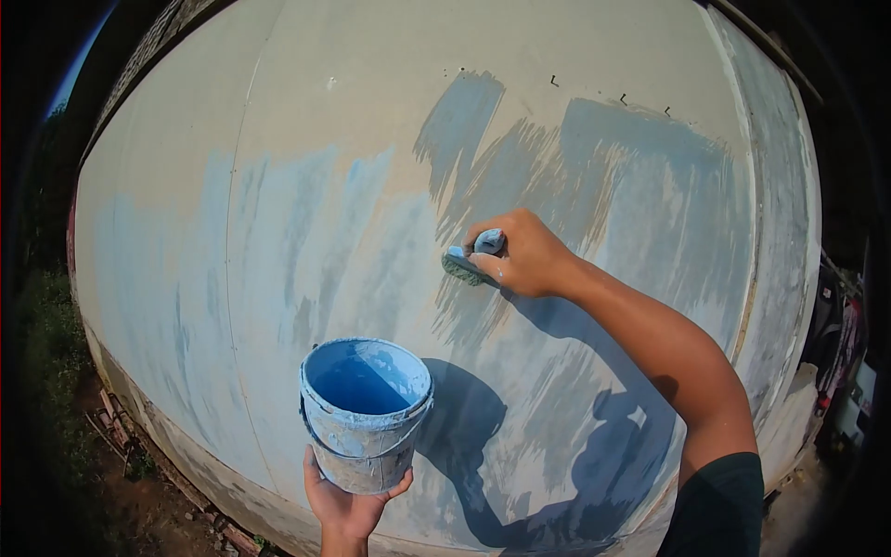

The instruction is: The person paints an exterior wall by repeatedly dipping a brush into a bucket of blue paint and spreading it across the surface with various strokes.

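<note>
My left hand (348, 506) holds a paint-smeared bucket (367, 446) from below, its fingers wrapped round the base. Blue paint shows inside the bucket, and its wire handle hangs down the front. Higher up and to the right, my right hand (520, 255) is closed round the handle of a brush (469, 269), whose bristles lie against the wall (325, 241). Streaky blue and grey-blue paint covers the wall's middle and lower part; the top is beige.
Small dark hooks (624, 98) stick out of the upper right wall. A vertical strip (750, 213) runs down the right side. Bricks and sticks (116, 422) lie on the ground at lower left. Shadows of my arm and the bucket fall on the wall.
</note>
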{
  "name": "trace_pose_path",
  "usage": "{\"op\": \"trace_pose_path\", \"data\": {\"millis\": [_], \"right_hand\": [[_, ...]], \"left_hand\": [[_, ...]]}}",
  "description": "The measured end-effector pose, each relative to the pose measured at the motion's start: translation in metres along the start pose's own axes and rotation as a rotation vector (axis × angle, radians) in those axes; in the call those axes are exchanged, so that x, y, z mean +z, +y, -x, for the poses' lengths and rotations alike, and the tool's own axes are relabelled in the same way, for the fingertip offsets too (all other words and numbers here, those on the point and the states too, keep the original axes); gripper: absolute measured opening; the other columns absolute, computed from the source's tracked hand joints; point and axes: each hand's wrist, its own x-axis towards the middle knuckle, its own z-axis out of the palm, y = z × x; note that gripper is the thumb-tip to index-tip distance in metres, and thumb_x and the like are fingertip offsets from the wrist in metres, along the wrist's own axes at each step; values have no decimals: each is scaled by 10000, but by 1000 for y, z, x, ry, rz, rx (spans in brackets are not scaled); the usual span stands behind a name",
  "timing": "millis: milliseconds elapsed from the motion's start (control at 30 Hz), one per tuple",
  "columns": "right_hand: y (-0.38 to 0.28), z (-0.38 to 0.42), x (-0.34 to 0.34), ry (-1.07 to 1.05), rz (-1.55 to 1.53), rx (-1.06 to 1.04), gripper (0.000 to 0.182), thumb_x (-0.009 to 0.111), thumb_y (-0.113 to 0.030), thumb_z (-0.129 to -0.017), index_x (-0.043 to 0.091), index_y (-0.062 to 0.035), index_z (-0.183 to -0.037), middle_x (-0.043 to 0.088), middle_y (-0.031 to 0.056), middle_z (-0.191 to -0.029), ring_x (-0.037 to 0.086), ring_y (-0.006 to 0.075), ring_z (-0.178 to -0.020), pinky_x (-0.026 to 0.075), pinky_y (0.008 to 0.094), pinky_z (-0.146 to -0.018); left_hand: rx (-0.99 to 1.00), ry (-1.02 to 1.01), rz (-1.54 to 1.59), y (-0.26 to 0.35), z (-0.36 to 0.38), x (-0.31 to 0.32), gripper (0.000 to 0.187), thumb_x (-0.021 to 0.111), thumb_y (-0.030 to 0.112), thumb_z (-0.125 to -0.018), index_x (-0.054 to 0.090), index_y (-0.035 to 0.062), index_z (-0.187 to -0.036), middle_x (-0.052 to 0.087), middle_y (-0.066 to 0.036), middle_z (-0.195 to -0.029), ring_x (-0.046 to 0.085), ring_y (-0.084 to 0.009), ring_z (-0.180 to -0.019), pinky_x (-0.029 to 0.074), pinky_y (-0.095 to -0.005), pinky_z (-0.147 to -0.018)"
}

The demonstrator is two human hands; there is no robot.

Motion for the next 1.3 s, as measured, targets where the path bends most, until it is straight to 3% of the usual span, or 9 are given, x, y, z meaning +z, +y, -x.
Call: {"op": "trace_pose_path", "data": {"millis": [133,200,300,467,533,700,900,1100,1300], "right_hand": [[28,-40,-63,333,230,-132,179,775,-64,-868,793,-88,-1045,758,164,-898,741,334,-837,585,415,-747],[49,-51,-67,529,738,-326,170,786,-55,-859,772,-105,-1020,734,115,-886,739,303,-833,596,405,-722],[67,-20,-8,242,947,-470,160,805,-57,-813,734,-74,-955,711,126,-870,741,318,-847,604,417,-697],[20,38,59,-74,452,-460,164,800,-76,-823,746,-58,-976,747,185,-894,747,347,-856,605,432,-730],[15,35,70,-193,11,-196,185,777,-82,-864,776,-45,-1045,782,201,-944,753,383,-881,604,444,-790],[50,-28,8,91,101,-38,191,767,-99,-904,784,-95,-1095,764,219,-927,750,345,-858,586,413,-799],[103,-42,-18,445,791,-398,213,791,-42,-806,709,-113,-989,693,84,-958,700,283,-863,604,377,-677],[52,41,74,-15,405,-508,206,815,-71,-813,719,-56,-994,706,139,-900,722,291,-817,589,351,-626],[-3,28,55,56,-375,-324,201,801,-29,-868,759,6,-1062,760,168,-924,734,296,-730,574,362,-657]], "left_hand": [[18,-7,40,-7,0,-3,887,367,726,-1018,201,225,-1729,213,-189,-1768,316,-491,-1557,366,-800,-1087],[15,9,61,-5,-1,-3,890,371,728,-1015,201,223,-1729,212,-190,-1767,315,-489,-1557,367,-799,-1088],[47,31,62,-6,-1,-3,897,377,734,-1011,204,221,-1727,212,-190,-1766,311,-486,-1559,369,-797,-1088],[78,68,-59,-7,1,3,894,468,695,-1005,253,190,-1711,284,-199,-1739,371,-461,-1528,404,-769,-1073],[93,69,-119,-2,2,0,897,467,699,-1005,250,190,-1711,287,-201,-1737,378,-464,-1522,407,-767,-1072],[87,101,-50,-1,1,3,924,390,752,-1005,198,209,-1728,254,-211,-1745,400,-529,-1497,442,-791,-1040],[93,164,-42,-4,4,4,922,404,748,-1006,200,208,-1726,257,-210,-1743,406,-525,-1496,454,-783,-1052],[121,169,-147,-3,2,-1,929,410,750,-1003,218,189,-1717,288,-211,-1731,433,-524,-1485,484,-774,-1047],[210,237,-258,-5,-13,-13,941,417,766,-993,251,173,-1706,319,-218,-1711,480,-510,-1456,548,-729,-1004]]}}
